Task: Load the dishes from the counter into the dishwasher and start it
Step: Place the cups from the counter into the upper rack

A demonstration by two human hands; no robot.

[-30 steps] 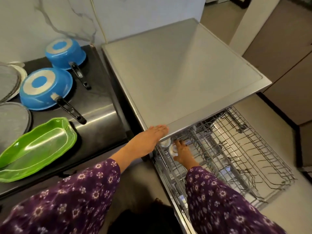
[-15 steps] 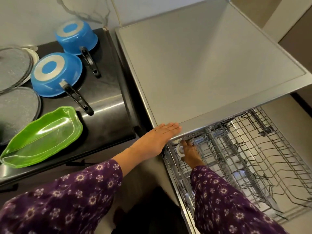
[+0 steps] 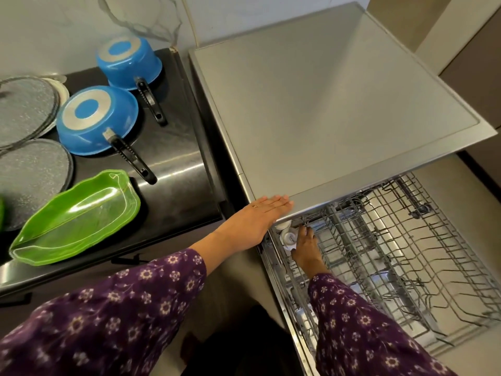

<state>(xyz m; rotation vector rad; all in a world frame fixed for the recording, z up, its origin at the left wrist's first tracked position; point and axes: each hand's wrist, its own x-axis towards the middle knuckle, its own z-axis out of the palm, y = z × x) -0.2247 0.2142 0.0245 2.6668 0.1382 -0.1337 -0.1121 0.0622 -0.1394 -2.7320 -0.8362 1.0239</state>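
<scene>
Counter: a black, glossy counter (image 3: 176, 164) runs along the left. Its right edge lies just beside the dishwasher (image 3: 325, 118), with a narrow dark gap between them.
Room: a pale marbled wall (image 3: 67, 31) stands behind the counter, and a thin cord (image 3: 190, 23) runs down it. Beige cabinets (image 3: 477, 66) fill the far right, above a light floor (image 3: 447, 194).
Dishwasher: its flat grey top is bare. The wire rack (image 3: 412, 256) is drawn out below the top's front edge, which hides the rack's back part.
Dishes on the counter: the far blue pan (image 3: 130, 61) and the near blue pan (image 3: 95, 120) both sit upside down, with their black handles pointing toward the camera. The green dish (image 3: 78, 215) is leaf-shaped and lies at the front. The grey speckled plates (image 3: 29, 175) are at the left edge.
Dishes in the rack: white cups (image 3: 288, 236) sit in the rack's left rear corner.
Left hand: the left hand (image 3: 260, 215) lies flat with straight fingers on the top's front left corner, grasping nothing. It wears a ring.
Right hand: the right hand (image 3: 306, 245) reaches into the rack, with its fingertips at the wires just beside the cups. I cannot tell whether it grasps anything.
In the way: the purple flowered sleeves (image 3: 122, 316) cover the counter's front edge and the near left part of the rack.
</scene>
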